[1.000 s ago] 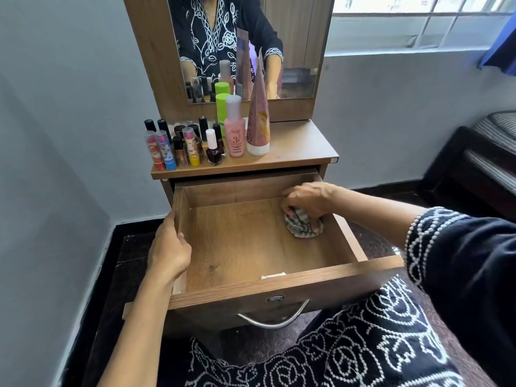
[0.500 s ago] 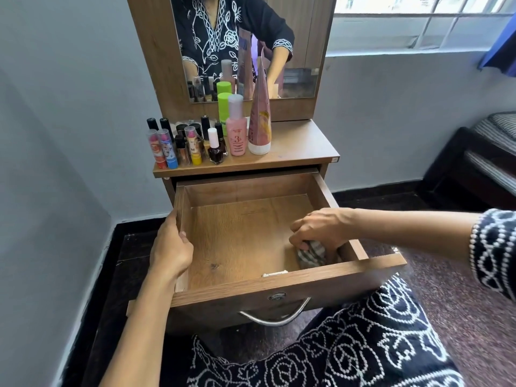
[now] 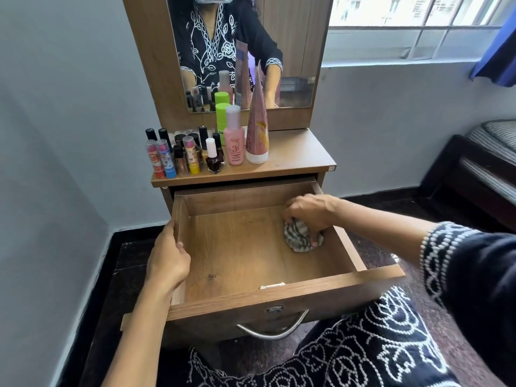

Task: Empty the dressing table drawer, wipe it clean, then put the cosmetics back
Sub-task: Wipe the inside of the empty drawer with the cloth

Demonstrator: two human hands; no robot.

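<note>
The wooden drawer (image 3: 279, 296) of the dressing table is pulled out, and only a cloth lies inside it. My right hand (image 3: 310, 212) grips a bunched grey-and-white striped cloth (image 3: 298, 238) and presses it on the drawer floor by the right wall, toward the back. My left hand (image 3: 167, 261) holds the top edge of the drawer's left wall, fingers curled over it. The cosmetics stand on the table top (image 3: 296, 152): several lipsticks (image 3: 164, 160), a nail polish bottle (image 3: 213, 157), a pink bottle (image 3: 234, 138), a green bottle (image 3: 222, 113) and a tall pink tube (image 3: 258, 129).
A mirror (image 3: 245, 51) rises behind the cosmetics. The grey wall stands close on the left. A window is at the upper right, and a dark bed frame (image 3: 474, 174) at the right. My knee in dark patterned cloth (image 3: 363, 353) sits under the drawer front and its metal handle (image 3: 272, 332).
My right hand has carried the cloth along the right wall, from the back to the front and back toward the rear of the drawer. My left hand has stayed on the left wall.
</note>
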